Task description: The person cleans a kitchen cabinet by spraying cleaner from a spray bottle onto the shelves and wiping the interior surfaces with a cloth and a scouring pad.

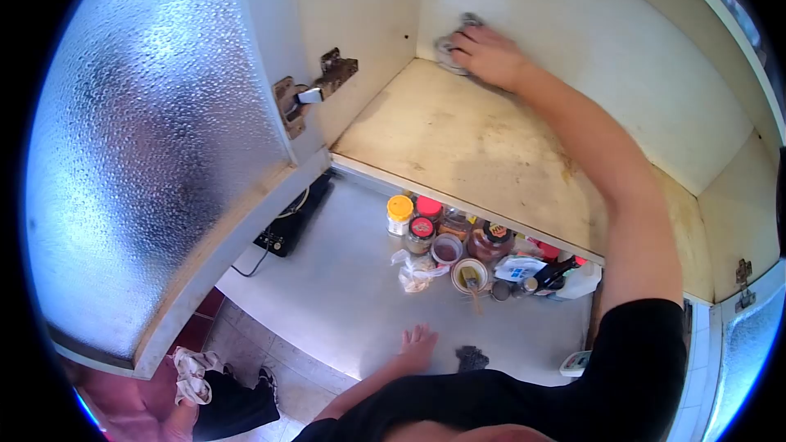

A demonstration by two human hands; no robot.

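Observation:
My right hand (489,56) reaches deep into the open cabinet, its fingers pressing a crumpled greyish cloth (447,56) into the back left corner, where the back panel meets the shelf. Brown and yellowish stains mark the shelf board (458,135). Down below, my left hand (419,347) rests on the grey countertop (344,278) with its fingers spread, holding nothing. A dark, rough-looking pad or cloth (472,358) lies on the counter to the right of that hand.
Several jars stand under the cabinet, among them a yellow-lidded jar (399,211) and a bowl with a brush (469,277). A frosted glass door (155,139) hangs open at left on a rusty hinge (315,92). Another person's hand holds a whitish cloth (193,376) at lower left.

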